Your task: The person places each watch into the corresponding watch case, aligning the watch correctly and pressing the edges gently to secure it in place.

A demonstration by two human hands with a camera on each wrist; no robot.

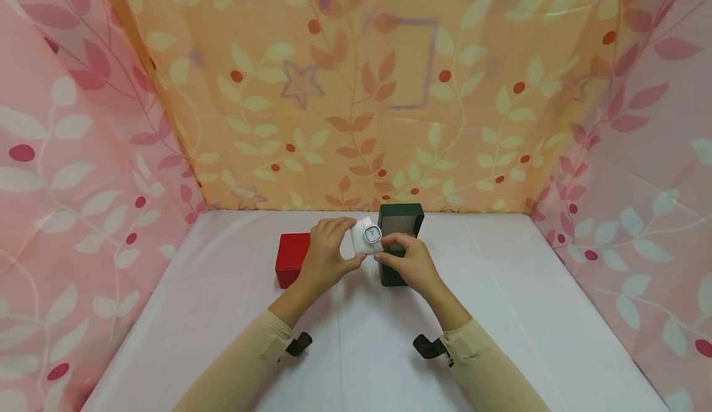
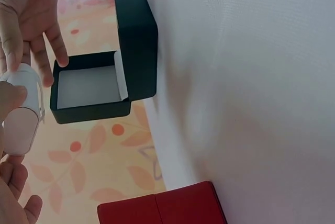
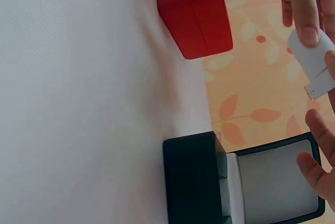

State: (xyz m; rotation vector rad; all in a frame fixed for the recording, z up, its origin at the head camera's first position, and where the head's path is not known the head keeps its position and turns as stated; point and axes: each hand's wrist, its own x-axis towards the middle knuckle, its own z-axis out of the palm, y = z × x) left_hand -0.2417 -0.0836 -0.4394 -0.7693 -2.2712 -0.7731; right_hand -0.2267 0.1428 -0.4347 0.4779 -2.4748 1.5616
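A white wristwatch (image 1: 372, 234) with a squarish face is wrapped around a white cushion (image 1: 360, 243), held up above the table between both hands. My left hand (image 1: 327, 250) grips the cushion from the left, thumb below and fingers above. From the right, my right hand (image 1: 410, 262) pinches the watch strap near the edge of the face with thumb and index finger. Behind the right hand stands a dark green box (image 1: 402, 210), its lid raised; the left wrist view shows the lid's pale lining (image 2: 89, 88). The cushion's underside is partly hidden by fingers.
A red box (image 1: 292, 252), its lid down, stands behind the left hand, left of the green box. White cloth (image 1: 500, 288) covers the table. Patterned fabric walls (image 1: 345, 91) enclose the back and both sides. Dark wrist camera mounts (image 1: 428, 346) jut inward from the sleeves.
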